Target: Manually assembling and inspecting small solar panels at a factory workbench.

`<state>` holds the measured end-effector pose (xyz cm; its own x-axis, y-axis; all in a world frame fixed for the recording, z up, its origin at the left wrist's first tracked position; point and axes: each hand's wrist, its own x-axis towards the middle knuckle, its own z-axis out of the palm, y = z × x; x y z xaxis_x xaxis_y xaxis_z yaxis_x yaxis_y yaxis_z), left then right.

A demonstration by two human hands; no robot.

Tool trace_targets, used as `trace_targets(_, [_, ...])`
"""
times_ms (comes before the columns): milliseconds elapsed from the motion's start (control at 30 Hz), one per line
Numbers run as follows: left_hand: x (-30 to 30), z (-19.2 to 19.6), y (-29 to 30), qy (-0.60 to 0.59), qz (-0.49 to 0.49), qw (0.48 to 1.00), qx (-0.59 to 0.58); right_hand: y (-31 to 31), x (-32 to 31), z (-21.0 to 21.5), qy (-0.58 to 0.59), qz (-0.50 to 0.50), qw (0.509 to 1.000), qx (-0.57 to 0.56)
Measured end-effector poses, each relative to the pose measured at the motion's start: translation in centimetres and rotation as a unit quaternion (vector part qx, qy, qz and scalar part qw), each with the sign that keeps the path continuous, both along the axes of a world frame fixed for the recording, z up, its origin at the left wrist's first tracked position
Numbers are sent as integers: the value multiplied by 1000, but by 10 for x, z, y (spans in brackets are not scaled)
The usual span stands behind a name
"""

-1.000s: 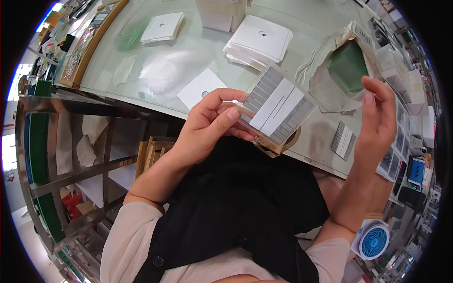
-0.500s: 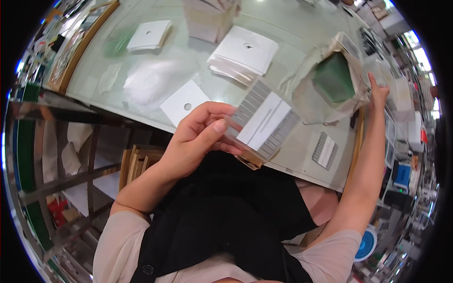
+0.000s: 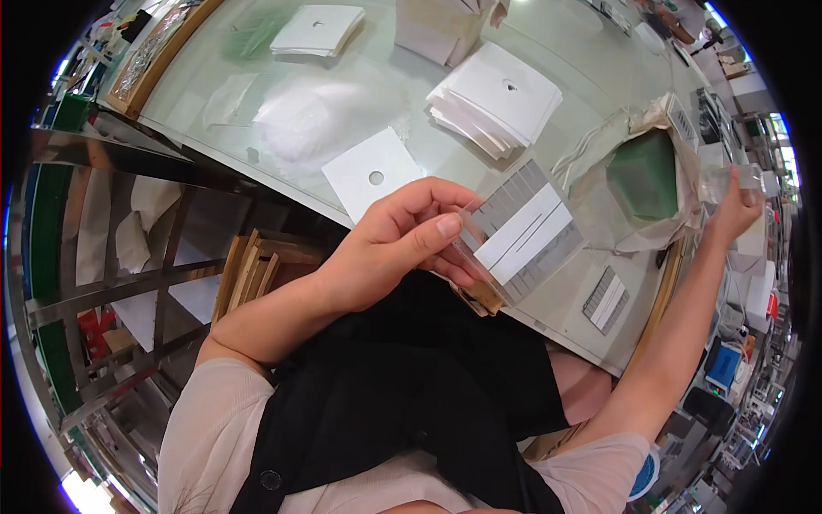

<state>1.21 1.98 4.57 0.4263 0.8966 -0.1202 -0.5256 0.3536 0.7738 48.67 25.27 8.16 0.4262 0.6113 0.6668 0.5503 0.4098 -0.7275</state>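
Note:
Between the thumb and fingers of my left hand (image 3: 398, 244), a thin clear square plate (image 3: 528, 230) with grey stripes and a white band is held tilted above the table's near edge. My right hand (image 3: 736, 212) reaches far out to the right, its fingers closed on a small clear plastic container (image 3: 717, 182); its exact kind is hard to make out. Just left of that hand stands an open crumpled bag (image 3: 591, 201) with a green block (image 3: 642, 177) inside. A smaller-looking striped plate (image 3: 606, 300) lies on the table between my arms.
White square cards with a hole form a stack (image 3: 501, 94), with another stack (image 3: 317, 30) farther left. One single card (image 3: 364, 169) lies near the front edge beside a sheet of clear film (image 3: 308, 120). A paper-wrapped block (image 3: 437, 30) stands behind. Wooden strips (image 3: 128, 94) edge the table.
My right hand has closed on the clear plastic container, its fingers stretched out before. The left hand still holds the striped plate. The view has shifted, so the table sits differently in it.

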Motion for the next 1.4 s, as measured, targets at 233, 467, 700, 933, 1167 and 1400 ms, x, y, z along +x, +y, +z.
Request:
trace_targets(233, [8, 1, -4, 7, -2, 1000, 6, -141, -123, 46, -340, -31, 940, 21])
trace_targets(467, [18, 3, -14, -5, -44, 999, 5, -223, -164, 54, -491, 77, 867, -43])
trace_targets(700, [25, 1, -24, -27, -81, 996, 11, -254, -167, 66, -620, 19, 785, -10])
trace_targets(933, [33, 1, -30, -35, -103, 994, 10, -280, -162, 74, -685, -17, 728, -20])
trace_targets(1167, [41, -3, -38, -41, -131, 991, 6, -287, -159, 79, -693, -55, 719, -2])
trace_targets(1400, [48, -1, -42, -22, -168, 985, 16, -291, -170, 85, -697, -43, 716, -18])
